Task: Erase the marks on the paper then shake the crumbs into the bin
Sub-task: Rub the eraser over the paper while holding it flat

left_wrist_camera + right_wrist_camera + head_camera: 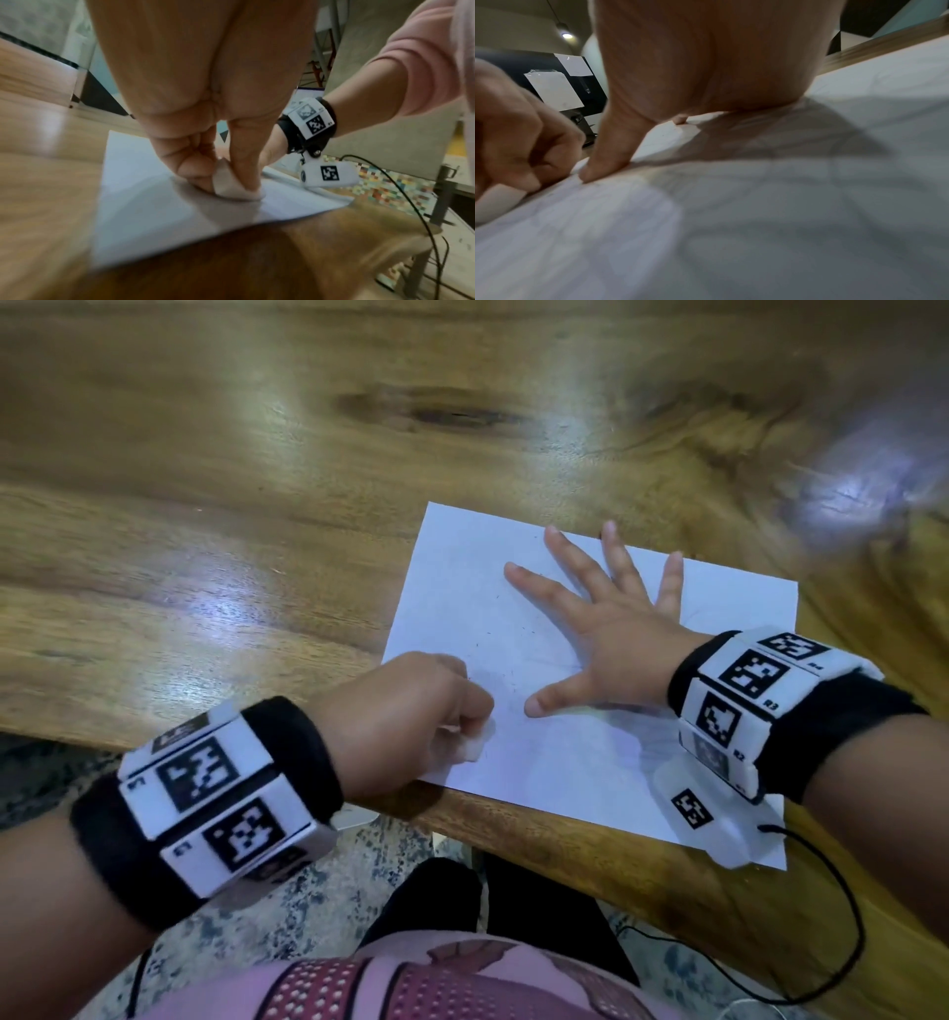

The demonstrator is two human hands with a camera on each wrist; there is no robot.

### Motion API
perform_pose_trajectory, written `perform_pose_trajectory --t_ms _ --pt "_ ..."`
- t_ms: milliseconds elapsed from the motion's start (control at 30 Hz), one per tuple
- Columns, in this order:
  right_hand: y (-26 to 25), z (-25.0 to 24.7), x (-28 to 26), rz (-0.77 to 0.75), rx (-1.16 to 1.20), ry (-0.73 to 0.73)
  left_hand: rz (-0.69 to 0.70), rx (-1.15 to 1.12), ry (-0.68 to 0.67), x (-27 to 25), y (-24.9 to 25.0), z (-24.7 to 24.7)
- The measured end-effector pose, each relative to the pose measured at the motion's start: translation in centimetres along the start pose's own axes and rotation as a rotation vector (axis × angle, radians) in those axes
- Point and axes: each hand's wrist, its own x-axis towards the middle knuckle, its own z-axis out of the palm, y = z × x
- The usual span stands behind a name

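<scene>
A white sheet of paper (pixel 462 588) lies near the front edge of the wooden table (pixel 205 505), with faint pencil marks and dark eraser crumbs (pixel 493 634) on it. My left hand (pixel 411 716) pinches a white eraser (pixel 475 747) and presses it on the paper's near left part; the left wrist view shows the eraser (pixel 231 188) between thumb and curled fingers on the paper (pixel 144 192). My right hand (pixel 611 629) lies flat on the sheet with fingers spread, holding it down. In the right wrist view its thumb (pixel 611 158) presses the paper (pixel 757 223). No bin is in view.
The table's front edge (pixel 565 839) runs just under the paper, which overhangs it slightly at the near right. A black cable (pixel 852 916) hangs from my right wrist below the edge. Speckled floor (pixel 334 891) and my lap are beneath.
</scene>
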Motion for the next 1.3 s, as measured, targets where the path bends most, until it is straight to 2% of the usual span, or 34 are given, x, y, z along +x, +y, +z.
perform_pose_trajectory --t_ms 100,233,300,333,433,500,567,700,767,867,933,1067,1133,1267,1300 --pt "-0.4 -0.2 -0.4 -0.016 -0.010 0.028 -0.006 0.003 0.025 0.1 -0.4 0.1" --pt "-1.5 0.1 -1.2 -0.168 -0.028 0.037 -0.039 0.011 -0.002 0.4 0.0 -0.2" --pt "-1.8 0.7 -1.3 -0.187 -0.010 0.033 -0.079 0.008 -0.020 0.7 0.1 -0.9" --pt "-1.9 0.9 -1.3 -0.186 -0.015 0.035 -0.108 0.012 0.017 1.1 0.1 -1.5" --pt "-1.8 1.2 -1.1 -0.177 -0.019 0.034 -0.175 0.029 0.254 3.1 -0.1 -3.4" --pt "-1.9 1.1 -1.1 -0.181 -0.016 0.035 -0.172 0.022 0.313 3.7 0.0 -3.6" --pt "-1.9 1.1 -1.1 -0.184 -0.012 0.035 -0.136 0.061 0.273 2.7 -0.1 -2.8" --pt "-1.8 1.1 -1.1 -0.181 -0.010 0.030 -0.079 0.058 -0.023 -0.3 0.0 -0.9" --pt "-1.9 1.1 -1.1 -0.180 -0.019 0.026 -0.089 0.050 0.004 0.6 0.1 -1.6" --pt "-1.9 1.1 -1.0 -0.174 -0.021 0.033 -0.119 0.084 0.239 3.2 0.0 -3.0" --pt "-1.9 1.1 -1.0 -0.173 -0.018 0.031 -0.107 0.081 0.279 3.5 -0.4 -3.1" --pt "-2.0 1.0 -1.1 -0.175 -0.024 0.003 -0.064 0.023 0.078 -0.3 -0.9 -1.4" --pt "-2.0 1.0 -1.1 -0.177 -0.027 -0.002 -0.081 -0.011 0.042 -0.8 -0.9 -1.2" --pt "-2.0 1.0 -1.1 -0.167 -0.023 -0.005 -0.133 0.063 0.283 2.4 -0.7 -3.1" --pt "-2.0 1.0 -1.1 -0.163 -0.025 -0.005 -0.140 0.077 0.308 3.0 -0.8 -3.3"
